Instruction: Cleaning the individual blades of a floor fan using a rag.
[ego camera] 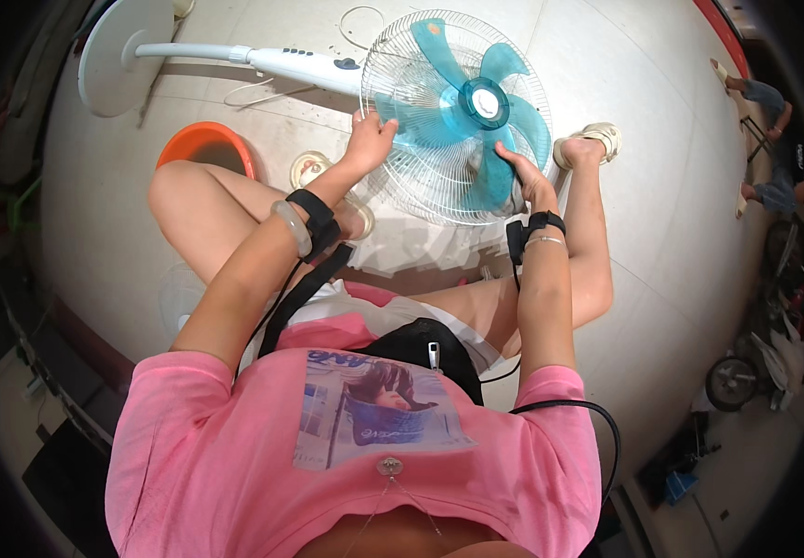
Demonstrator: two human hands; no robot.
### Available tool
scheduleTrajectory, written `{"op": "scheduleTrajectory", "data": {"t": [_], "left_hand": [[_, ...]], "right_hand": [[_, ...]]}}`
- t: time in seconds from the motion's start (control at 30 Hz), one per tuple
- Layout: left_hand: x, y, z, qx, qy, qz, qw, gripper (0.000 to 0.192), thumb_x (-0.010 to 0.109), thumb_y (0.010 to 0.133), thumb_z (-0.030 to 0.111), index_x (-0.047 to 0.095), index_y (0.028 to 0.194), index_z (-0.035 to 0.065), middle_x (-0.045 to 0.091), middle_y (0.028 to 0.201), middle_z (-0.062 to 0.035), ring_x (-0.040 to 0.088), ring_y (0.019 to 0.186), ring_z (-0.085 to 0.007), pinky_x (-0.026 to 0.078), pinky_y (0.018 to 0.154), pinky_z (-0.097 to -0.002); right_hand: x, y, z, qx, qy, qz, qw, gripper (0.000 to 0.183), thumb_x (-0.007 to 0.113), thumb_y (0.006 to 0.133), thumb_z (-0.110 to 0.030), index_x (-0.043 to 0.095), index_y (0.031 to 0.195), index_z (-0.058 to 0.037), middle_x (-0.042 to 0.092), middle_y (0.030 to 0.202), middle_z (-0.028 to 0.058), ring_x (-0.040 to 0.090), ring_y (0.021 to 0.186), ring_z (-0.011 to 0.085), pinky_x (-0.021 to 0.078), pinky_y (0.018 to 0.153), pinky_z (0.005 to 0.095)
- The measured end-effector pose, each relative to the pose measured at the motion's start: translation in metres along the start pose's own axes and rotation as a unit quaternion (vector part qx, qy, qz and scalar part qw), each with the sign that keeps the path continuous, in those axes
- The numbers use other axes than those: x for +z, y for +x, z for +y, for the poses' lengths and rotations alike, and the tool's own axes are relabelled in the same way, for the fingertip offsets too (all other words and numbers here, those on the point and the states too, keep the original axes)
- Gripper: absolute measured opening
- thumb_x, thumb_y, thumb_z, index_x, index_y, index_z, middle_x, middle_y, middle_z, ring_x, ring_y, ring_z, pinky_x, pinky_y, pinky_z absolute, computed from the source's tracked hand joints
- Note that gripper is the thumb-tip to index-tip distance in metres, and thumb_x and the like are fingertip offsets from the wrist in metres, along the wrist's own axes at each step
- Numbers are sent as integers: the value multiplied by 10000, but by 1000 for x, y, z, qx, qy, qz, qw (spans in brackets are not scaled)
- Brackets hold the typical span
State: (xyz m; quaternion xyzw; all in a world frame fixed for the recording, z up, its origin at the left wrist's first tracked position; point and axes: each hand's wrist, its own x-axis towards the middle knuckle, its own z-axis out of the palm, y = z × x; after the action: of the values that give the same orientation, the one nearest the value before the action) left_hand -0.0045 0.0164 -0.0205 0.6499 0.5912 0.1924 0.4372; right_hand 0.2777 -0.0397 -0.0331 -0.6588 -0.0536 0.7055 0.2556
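A white pedestal fan lies on its side on the tiled floor, its round base (pixel 120 63) at the upper left and its control column (pixel 304 68) reaching towards the head. The front guard is off, so the teal fan blades (pixel 496 171) and the central cap (pixel 484 103) are exposed before the wire rear guard (pixel 416 188). My left hand (pixel 372 143) grips the guard's left edge near the column. My right hand (pixel 529 174) is at the lower right of the head, thumb on a blade, with a greyish cloth (pixel 513 202) partly hidden under the palm.
An orange bucket (pixel 248 157) stands beside my left knee. A white cord (pixel 248 94) lies by the column. A clear wire guard (pixel 180 296) is partly hidden behind my left arm. Another person (pixel 768 97) is at the far right, above a parked wheeled vehicle (pixel 731 382).
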Motion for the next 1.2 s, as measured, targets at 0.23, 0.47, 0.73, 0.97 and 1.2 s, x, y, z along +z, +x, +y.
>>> {"op": "scheduleTrajectory", "data": {"t": [0.23, 0.47, 0.73, 0.97, 1.2], "left_hand": [[5, 7, -6, 10, 8, 32, 999, 342, 490, 779, 276, 488, 784, -66, 433, 863, -231, 409, 827, -333, 349, 741, -379], [13, 18, -10, 22, 23, 114, 993, 354, 486, 783, 285, 505, 857, -61, 449, 876, -233, 423, 831, -331, 353, 747, -374], [9, 14, 3, -3, -27, 78, 997, 362, 484, 777, 252, 472, 804, -109, 437, 946, -338, 377, 986, -423, 329, 849, -411], [7, 11, -1, -14, -25, 68, 997, 365, 490, 773, 254, 476, 794, -110, 409, 994, -360, 377, 991, -436, 326, 858, -409], [9, 13, 1, -8, -3, 55, 998, 368, 482, 779, 263, 477, 773, -104, 419, 975, -352, 359, 1012, -434, 322, 861, -409]], "right_hand": [[-6, 12, 19, -85, 118, -105, 984, 403, 640, 725, -244, 513, 1015, 5, 576, 908, 99, 564, 787, 185, 467, 708, 306], [-3, -7, 49, -71, 258, -186, 945, 409, 574, 768, -148, 430, 1114, 16, 535, 1031, 140, 541, 918, 255, 434, 823, 398], [-1, 20, 79, -188, 308, -120, 925, 364, 547, 783, -105, 430, 1105, 19, 539, 1025, 130, 544, 913, 250, 440, 812, 400], [-9, 1, 64, -26, 204, -112, 972, 450, 607, 749, -269, 475, 1073, 13, 554, 1005, 122, 552, 883, 227, 457, 775, 357], [-6, -15, 52, -1, 85, -52, 995, 572, 634, 716, -356, 458, 1106, 25, 520, 1074, 135, 534, 912, 209, 441, 781, 314]]}}
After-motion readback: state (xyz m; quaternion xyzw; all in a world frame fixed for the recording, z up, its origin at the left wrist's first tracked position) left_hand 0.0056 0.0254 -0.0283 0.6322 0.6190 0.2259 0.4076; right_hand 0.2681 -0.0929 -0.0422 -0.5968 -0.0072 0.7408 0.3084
